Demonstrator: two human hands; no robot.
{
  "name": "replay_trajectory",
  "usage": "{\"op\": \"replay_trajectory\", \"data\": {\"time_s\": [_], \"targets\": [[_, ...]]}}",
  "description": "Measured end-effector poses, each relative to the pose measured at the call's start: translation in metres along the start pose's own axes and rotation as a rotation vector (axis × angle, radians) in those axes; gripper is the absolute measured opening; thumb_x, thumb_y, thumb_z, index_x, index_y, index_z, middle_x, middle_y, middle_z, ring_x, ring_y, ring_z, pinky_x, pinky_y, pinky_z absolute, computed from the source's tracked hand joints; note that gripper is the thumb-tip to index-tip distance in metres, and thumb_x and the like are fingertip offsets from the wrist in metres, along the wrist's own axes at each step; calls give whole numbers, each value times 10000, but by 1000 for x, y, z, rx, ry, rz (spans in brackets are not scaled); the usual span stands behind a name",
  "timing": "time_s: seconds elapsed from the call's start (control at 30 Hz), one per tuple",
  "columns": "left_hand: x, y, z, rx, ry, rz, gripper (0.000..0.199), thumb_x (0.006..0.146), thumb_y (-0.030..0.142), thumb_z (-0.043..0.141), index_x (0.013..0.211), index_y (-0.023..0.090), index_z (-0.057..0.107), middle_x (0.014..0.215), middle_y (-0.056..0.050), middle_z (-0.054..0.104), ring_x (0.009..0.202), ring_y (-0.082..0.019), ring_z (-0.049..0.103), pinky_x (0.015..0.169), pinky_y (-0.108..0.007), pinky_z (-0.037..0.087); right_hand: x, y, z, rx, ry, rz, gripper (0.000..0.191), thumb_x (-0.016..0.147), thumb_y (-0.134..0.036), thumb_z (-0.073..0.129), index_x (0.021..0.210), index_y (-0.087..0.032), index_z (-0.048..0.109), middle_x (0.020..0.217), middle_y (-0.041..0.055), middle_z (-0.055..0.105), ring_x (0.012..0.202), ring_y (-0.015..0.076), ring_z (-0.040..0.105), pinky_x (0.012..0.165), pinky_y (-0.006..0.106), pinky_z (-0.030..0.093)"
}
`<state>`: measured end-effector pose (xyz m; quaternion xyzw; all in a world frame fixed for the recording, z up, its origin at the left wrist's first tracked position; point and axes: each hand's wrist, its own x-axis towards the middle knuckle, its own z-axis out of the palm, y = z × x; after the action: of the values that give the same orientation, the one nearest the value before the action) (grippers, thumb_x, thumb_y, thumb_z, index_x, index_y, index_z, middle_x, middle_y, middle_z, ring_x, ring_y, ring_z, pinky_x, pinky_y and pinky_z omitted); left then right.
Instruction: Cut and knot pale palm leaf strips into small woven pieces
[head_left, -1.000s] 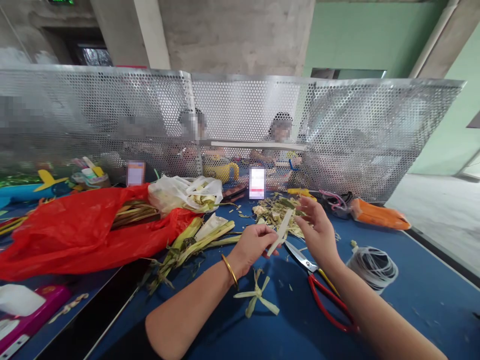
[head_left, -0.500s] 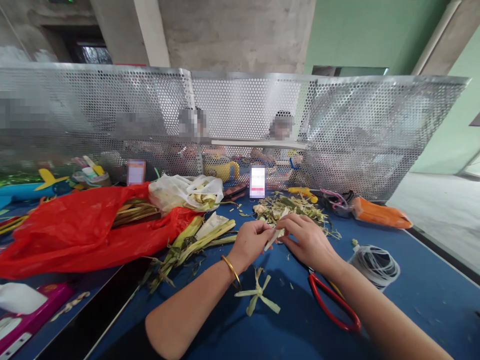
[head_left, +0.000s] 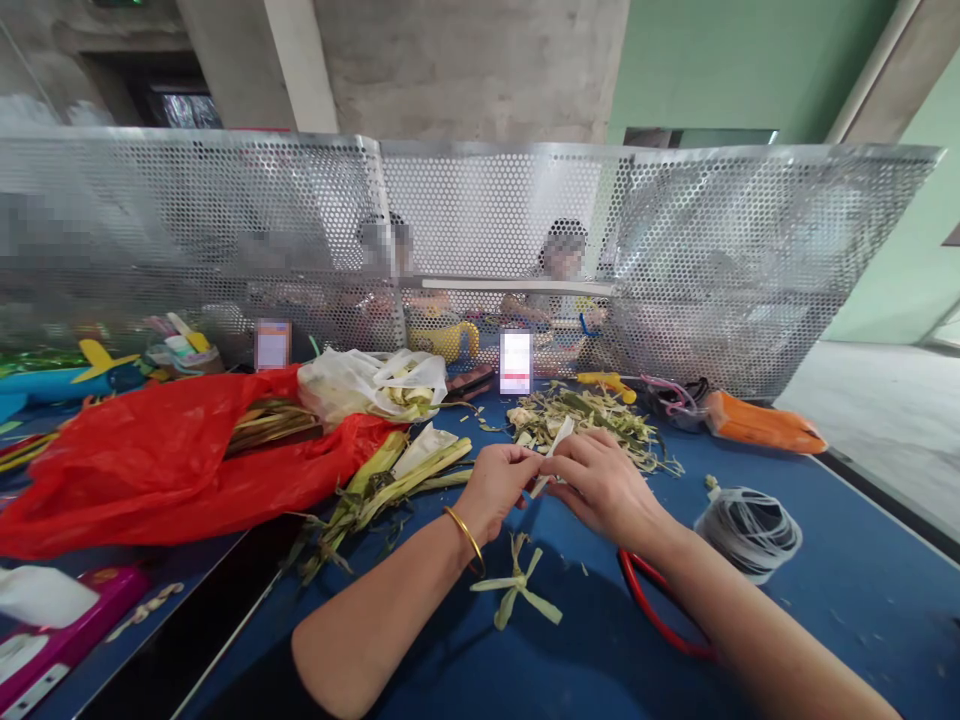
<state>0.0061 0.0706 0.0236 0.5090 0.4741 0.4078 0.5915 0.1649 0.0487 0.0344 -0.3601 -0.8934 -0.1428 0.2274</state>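
Observation:
Between my two hands is a pale strip of dried husk (head_left: pixel 561 438), held at a slant above the table. My left hand (head_left: pixel 495 486), with a gold bangle at the wrist, pinches its lower part. The fingers of my right hand (head_left: pixel 600 480) are closed on the same strip, close to the left fingertips. Below them on the blue table lies a star-shaped piece of knotted husk (head_left: pixel 517 585). Red-handled scissors or pliers (head_left: pixel 660 610) rest partly under my right forearm, their front end hidden.
A heap of husk scraps (head_left: pixel 600 415) lies behind my hands. Leaf stalks (head_left: pixel 390 490) and a red plastic bag (head_left: pixel 150 450) are at left. A coil of clear cord (head_left: pixel 750 535) and an orange packet (head_left: pixel 765 422) lie right. A perforated metal screen (head_left: pixel 495 210) stands behind, people beyond it.
My right hand has moved slightly left and closer to the left fingers. The strip now sticks up higher above the hands. More of the red handles is covered by my forearm.

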Motion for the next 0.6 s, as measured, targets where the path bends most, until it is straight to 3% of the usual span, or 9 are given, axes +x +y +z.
{"op": "replay_trajectory", "data": {"time_s": [0.13, 0.3, 0.6], "targets": [[1, -1, 0, -6, 31, -18, 126, 685, 178, 553, 575, 143, 603, 469, 37, 508, 418, -69, 443, 360, -167, 280, 0, -6, 7, -69, 28, -59, 172, 933, -206, 459, 849, -192, 608, 874, 53, 605, 793, 173, 517, 778, 329, 356], [3, -1, -1, -57, 52, -16, 118, 682, 209, 578, 577, 153, 579, 520, 20, 556, 450, -88, 526, 368, -173, 288, -4, -3, 11, -101, 76, -92, 215, 955, -148, 395, 889, -182, 597, 874, 55, 654, 805, 163, 568, 786, 321, 379], [1, 5, -1, -83, 72, 30, 113, 710, 220, 580, 624, 147, 581, 561, 14, 587, 472, -89, 556, 391, -179, 297, -2, -3, 9, 30, 211, 21, 153, 946, -192, 457, 859, -178, 581, 835, 50, 671, 784, 157, 595, 749, 303, 404]]}}
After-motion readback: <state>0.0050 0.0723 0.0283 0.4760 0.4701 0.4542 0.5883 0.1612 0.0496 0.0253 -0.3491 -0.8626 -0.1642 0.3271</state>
